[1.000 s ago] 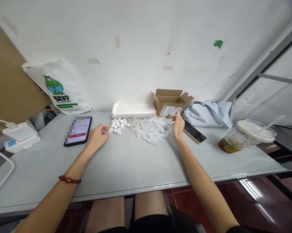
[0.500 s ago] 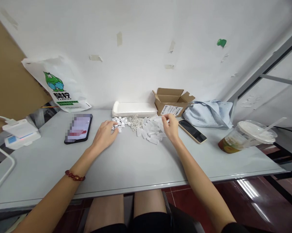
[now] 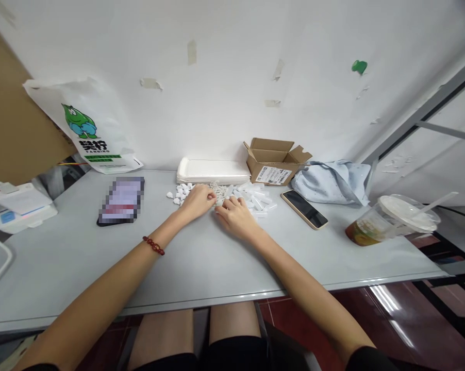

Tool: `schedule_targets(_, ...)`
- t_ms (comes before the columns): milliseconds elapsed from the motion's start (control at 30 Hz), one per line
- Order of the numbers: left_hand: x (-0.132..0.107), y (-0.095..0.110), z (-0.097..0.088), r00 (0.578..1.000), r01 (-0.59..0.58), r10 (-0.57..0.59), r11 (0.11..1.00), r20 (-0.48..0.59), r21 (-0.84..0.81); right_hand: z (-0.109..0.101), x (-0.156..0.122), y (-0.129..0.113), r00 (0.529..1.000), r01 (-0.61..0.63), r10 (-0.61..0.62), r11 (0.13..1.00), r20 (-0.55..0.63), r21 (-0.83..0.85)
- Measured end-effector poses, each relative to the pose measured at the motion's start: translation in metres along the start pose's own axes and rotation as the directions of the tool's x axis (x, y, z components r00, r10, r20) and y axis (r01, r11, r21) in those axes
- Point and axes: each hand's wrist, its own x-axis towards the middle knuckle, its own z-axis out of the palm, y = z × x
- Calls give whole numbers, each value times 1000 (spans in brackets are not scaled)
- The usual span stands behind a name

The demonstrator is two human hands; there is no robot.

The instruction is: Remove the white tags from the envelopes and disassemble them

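My left hand (image 3: 198, 201) is closed in a pinch at the front of the small piles; what its fingertips hold, if anything, is hidden. Close beside it, my right hand (image 3: 237, 216) has its fingers bent and drawn together, their tips near the left hand. I cannot make out what they grip. Small white caps (image 3: 183, 191) lie left of and behind my left hand. Behind both hands shows a tangle of off-white loops of string (image 3: 219, 189). Flat translucent plastic pieces (image 3: 260, 198) spread out to the right of my right hand.
Behind the piles lies a stack of white flat packs (image 3: 215, 170), with an open cardboard box (image 3: 273, 164) beside it. Two phones (image 3: 305, 208), a blue cloth (image 3: 331, 180) and a drink cup (image 3: 383, 221) stand or lie around. At left are a white bag (image 3: 101, 123) and a charger (image 3: 21, 206).
Both hands have moved inward and now almost meet in front of the string. The left came right from the caps, the right came left from the plastic pieces. The view has shifted slightly.
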Motion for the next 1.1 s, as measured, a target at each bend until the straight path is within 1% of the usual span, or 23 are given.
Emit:
schedule_targets(100,-3,-5,-3,989,82,-103,979,-107,-185,-2,1,-1,999,-22,22,1000,39,-20)
schedule_targets(167,-6,-9,-4,969,132,-196,927,-152,-351,-2,1,-3,998,-32,33,999,47,-24)
schedule_targets(200,-8,-11,-5,955,153,-247,884,-162,-442,-2,0,-5,998,-33,34,999,46,-28)
schedule_targets(300,-13,-16,-5,899,208,-409,714,-157,-669,1,0,-8,999,-24,27,998,39,-61)
schedule_targets(367,-15,-17,-5,863,230,-485,622,-138,-748,5,0,-9,999,-16,19,996,33,-86)
schedule_targets(433,-17,-18,-6,845,236,-522,562,-119,-793,8,0,-9,999,-19,22,995,31,-96)
schedule_targets(500,-17,-19,-7,837,222,-535,527,-117,-820,8,1,-8,999,-37,40,996,29,-85)
schedule_targets(567,-18,-20,-6,833,213,-539,515,-121,-830,5,1,-5,996,-84,85,996,15,-38)
schedule_targets(633,-17,-20,-6,829,221,-545,522,-122,-824,0,0,0,987,-156,158,986,-16,66)
schedule_targets(733,-17,-20,-6,825,250,-555,529,-108,-811,-8,-3,8,956,-253,283,927,-76,276)
schedule_targets(800,-17,-19,-6,825,255,-554,540,-110,-802,-10,-4,13,930,-282,350,874,-110,395)
schedule_targets(933,-17,-16,-8,838,256,-532,579,-120,-774,-10,-5,21,890,-277,426,785,-160,554)
schedule_targets(1033,-18,-14,-9,848,256,-513,615,-132,-746,-10,-4,22,870,-248,454,741,-194,625)
schedule_targets(1100,-18,-13,-9,851,251,-505,635,-146,-731,-9,-4,23,860,-233,465,726,-212,647)
